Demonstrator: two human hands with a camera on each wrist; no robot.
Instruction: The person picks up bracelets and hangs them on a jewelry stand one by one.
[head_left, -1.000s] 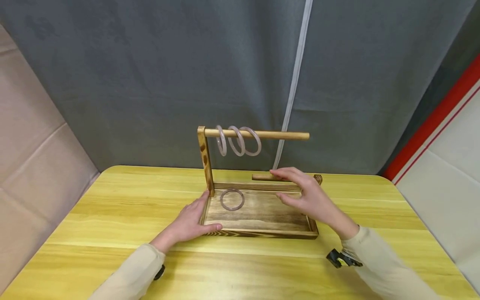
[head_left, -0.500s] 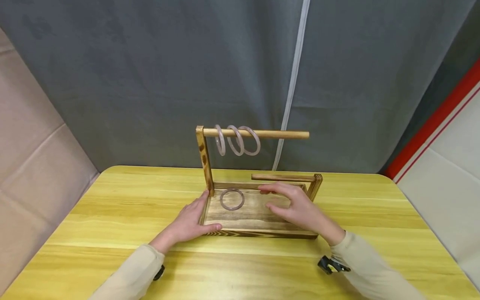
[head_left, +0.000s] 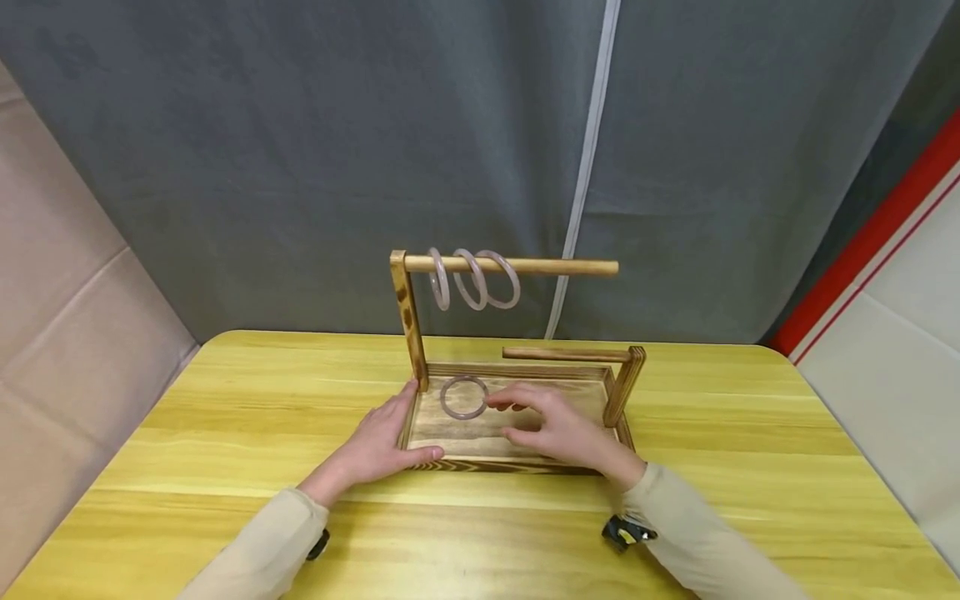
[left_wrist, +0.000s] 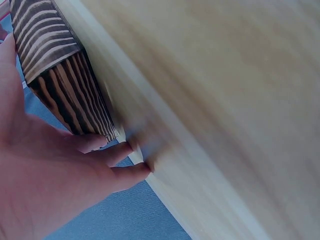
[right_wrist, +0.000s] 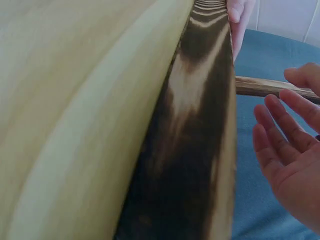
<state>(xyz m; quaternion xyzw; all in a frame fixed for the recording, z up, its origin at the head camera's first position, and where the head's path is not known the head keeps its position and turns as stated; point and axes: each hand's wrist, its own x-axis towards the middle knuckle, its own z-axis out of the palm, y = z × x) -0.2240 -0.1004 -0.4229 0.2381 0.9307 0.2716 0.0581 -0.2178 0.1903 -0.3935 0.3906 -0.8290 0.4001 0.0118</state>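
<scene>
A wooden tray stand point(head_left: 525, 467) rests on the table, with a tall post at its left and a lower one at its right, each bearing a horizontal rod. Three pale mauve bangles point(head_left: 512, 279) hang on the upper rod point(head_left: 562, 267). Another bangle point(head_left: 447, 409) lies flat in the tray's left half. My left hand point(head_left: 378, 443) rests on the tray's left end, fingers spread along its side, thumb on the front rim. My right hand point(head_left: 558, 425) hovers over the tray, fingers extended and gently bent, fingertips beside the flat bangle's right edge. Whether they touch it I cannot tell.
The lower rod point(head_left: 562, 354) extends leftward from the short right post point(head_left: 625, 387), behind the right hand. A yellow wood-grain table point(head_left: 225, 467) carries the stand. A grey curtain point(head_left: 300, 167) hangs behind the table's far edge.
My right hand has moved left and down, from near the lower rod to beside the flat bangle. The left hand stays on the tray's end, and the hanging bangles look unchanged.
</scene>
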